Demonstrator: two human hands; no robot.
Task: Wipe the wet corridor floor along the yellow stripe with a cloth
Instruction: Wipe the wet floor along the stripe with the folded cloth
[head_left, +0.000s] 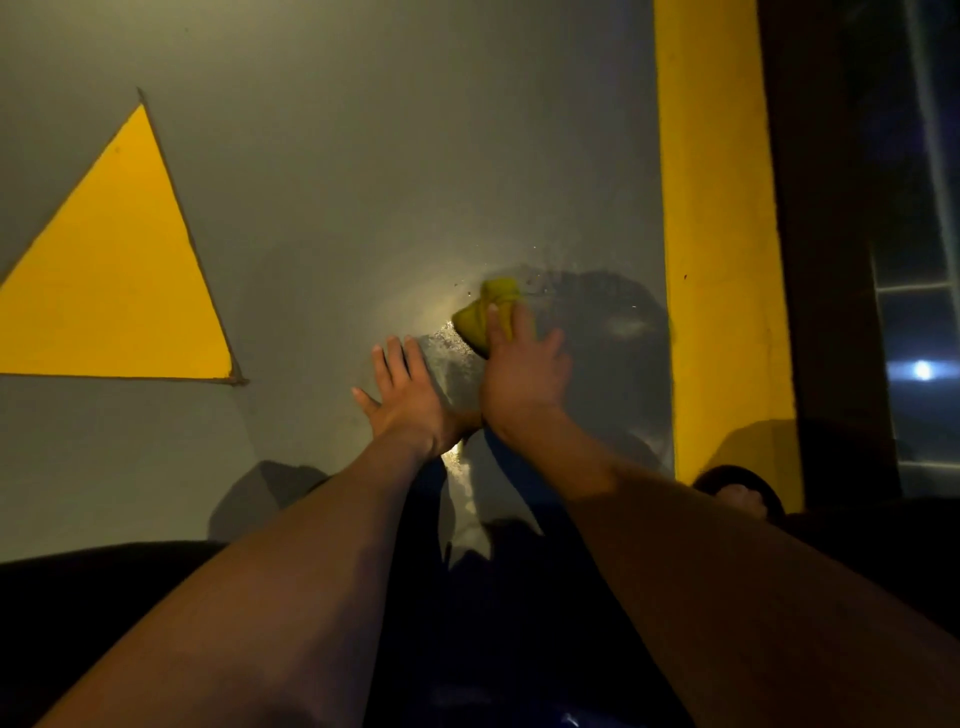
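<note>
While the right hand (522, 371) presses flat, fingers spread, on a crumpled yellow-green cloth (485, 312), the left hand (410, 395) lies open, palm down, on the smooth grey floor (337, 182) just beside it. Wet sheen surrounds the cloth. The yellow stripe (719, 234) runs near on the right; a yellow triangle (119, 270) lies well apart, left.

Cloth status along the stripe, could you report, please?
Right hand flat on cloth; left hand flat on floor. Yellow stripe just right. Nothing blocking.
</note>
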